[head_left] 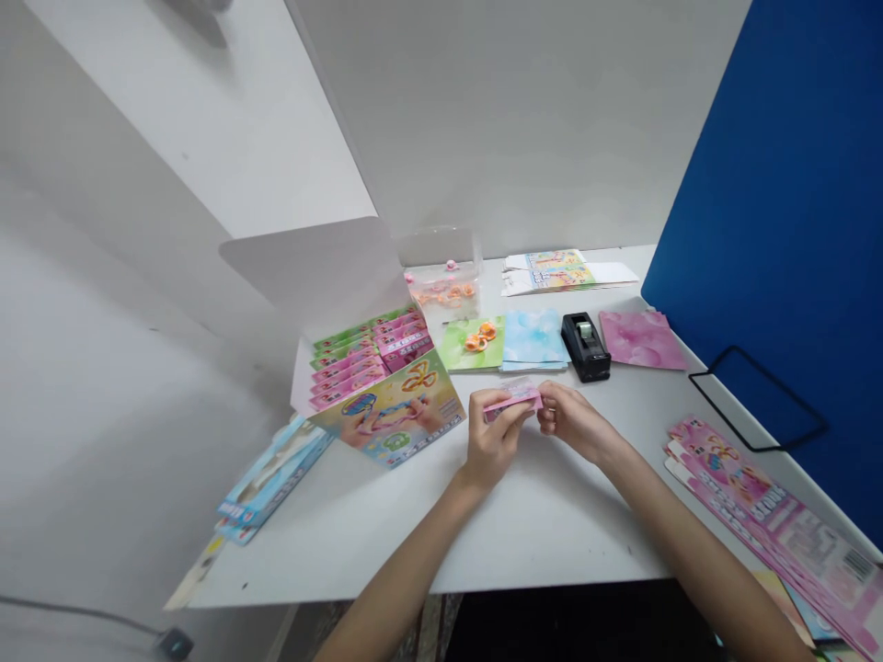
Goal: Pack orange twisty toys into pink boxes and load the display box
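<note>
A small pink printed box [514,393] is held up between my two hands over the middle of the white table. My left hand [491,439] grips it from the left, thumb and fingers closed on its sides. At its right end, my right hand [571,418] pinches the edge with thumb and forefinger, the other fingers curled in. Just left of my hands stands an open display box [407,414] holding rows of pink and green packs [351,363]. Behind my hands lie a green card [452,348] with orange pieces [481,336] on it and blue cards [531,336].
A black tape dispenser [586,348] and pink cards [641,340] sit at the right. Flat cartons lie at the back [558,271]. Pink flat cartons [765,524] line the right edge, blue cartons [272,483] the left. A clear tub [445,276] holds orange pieces.
</note>
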The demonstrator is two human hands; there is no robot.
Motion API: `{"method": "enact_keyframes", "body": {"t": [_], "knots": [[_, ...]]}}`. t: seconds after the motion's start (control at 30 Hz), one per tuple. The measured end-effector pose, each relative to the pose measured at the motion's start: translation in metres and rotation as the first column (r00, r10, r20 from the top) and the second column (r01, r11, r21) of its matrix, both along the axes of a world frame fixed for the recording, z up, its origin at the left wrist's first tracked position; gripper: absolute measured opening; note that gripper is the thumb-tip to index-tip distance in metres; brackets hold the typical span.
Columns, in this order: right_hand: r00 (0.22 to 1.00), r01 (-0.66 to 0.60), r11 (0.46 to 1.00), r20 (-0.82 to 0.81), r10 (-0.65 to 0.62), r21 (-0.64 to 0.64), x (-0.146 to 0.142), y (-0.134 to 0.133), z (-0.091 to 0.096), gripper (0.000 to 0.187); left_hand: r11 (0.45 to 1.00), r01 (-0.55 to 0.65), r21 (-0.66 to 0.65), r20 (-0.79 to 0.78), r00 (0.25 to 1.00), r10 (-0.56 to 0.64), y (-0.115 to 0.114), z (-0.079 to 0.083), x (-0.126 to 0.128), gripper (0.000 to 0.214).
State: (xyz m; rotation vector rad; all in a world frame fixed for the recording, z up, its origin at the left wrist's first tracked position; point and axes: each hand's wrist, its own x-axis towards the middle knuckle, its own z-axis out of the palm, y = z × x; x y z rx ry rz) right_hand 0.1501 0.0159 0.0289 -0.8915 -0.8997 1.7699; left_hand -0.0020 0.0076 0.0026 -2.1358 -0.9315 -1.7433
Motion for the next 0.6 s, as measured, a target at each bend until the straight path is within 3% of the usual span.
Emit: {"method": "enact_keyframes", "body": {"t": [0.13, 0.27, 0.4, 0.6], "knots": [[0.984, 0.111, 0.944, 0.099, -0.148, 0.312, 0.002, -0.001, 0.001, 0.029, 0.999, -0.021, 0.032, 0.014, 1.0, 0.021, -0.004, 0.005, 0.001, 0.009], [0.988, 0.036, 0.845, 0.111, -0.112, 0.533, 0.003, -0.006, 0.004, 0.026, 0.998, -0.055, 0.045, 0.026, 0.998, 0.053, -0.006, 0.009, -0.001, 0.01], [0.987, -0.006, 0.815, 0.132, -0.087, 0.579, 0.002, -0.011, 0.003, 0.027, 0.997, -0.066, 0.044, 0.047, 0.997, 0.064, -0.006, 0.009, -0.003, 0.013], [0.979, 0.01, 0.82, 0.16, -0.124, 0.572, 0.001, -0.012, 0.003, 0.021, 0.997, -0.055, 0.045, 0.03, 0.998, 0.053, -0.006, 0.007, -0.002, 0.013]]}}
